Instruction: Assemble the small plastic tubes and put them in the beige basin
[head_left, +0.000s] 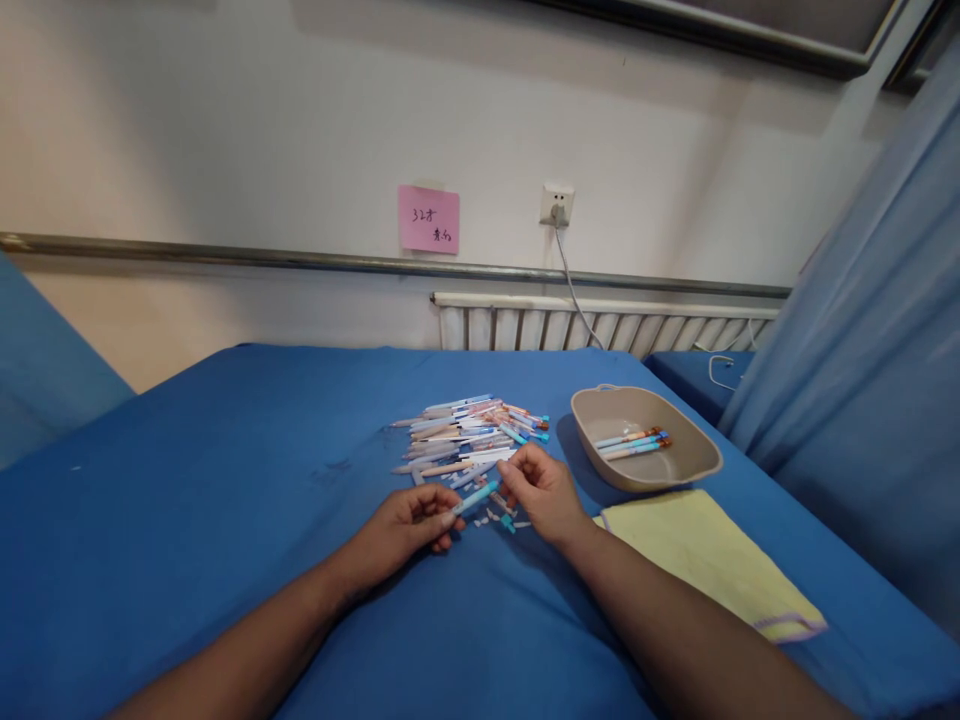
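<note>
Over the blue-covered surface, my left hand (420, 520) grips a light blue pen (476, 498) by one end. The pen tilts up to the right, towards my right hand (541, 490). The fingers of that hand are pinched together right at the pen's teal end; what lies between them is too small to make out. Just beyond both hands is a loose pile of pens (450, 435), white, blue, peach and orange-brown. Small white and teal plastic pieces (508, 522) are scattered on the cloth between my hands.
To the right stands a beige basin (694, 455) with several pens (630, 445) in it. A yellow cloth (705, 555) lies in front of it, partly under my right forearm. Behind the blue-covered table (187, 480) are a white radiator, a metal rail and a plugged-in cable.
</note>
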